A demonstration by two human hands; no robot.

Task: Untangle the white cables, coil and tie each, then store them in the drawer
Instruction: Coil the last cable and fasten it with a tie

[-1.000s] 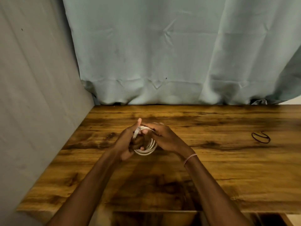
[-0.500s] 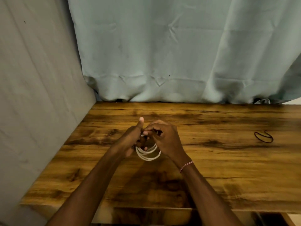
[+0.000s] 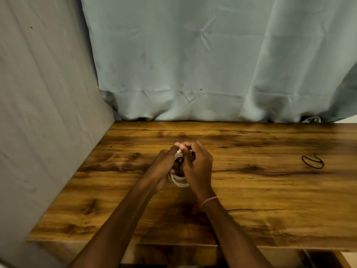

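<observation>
My left hand [image 3: 161, 167] curls round the coiled white cable [image 3: 178, 180], held over the table [image 3: 251, 200] near its middle. My right hand [image 3: 197, 163] pinches the coil's top, fingers bent. Far right on the table lies a black band [image 3: 313, 161].

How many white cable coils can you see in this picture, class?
1: the white cable coil is gripped between the left hand and right hand over the table; others may be hidden.

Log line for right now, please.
step: coiling | left hand: holds white cable coil | right hand: grips coil top | dark band: lying on table, right of hands
</observation>
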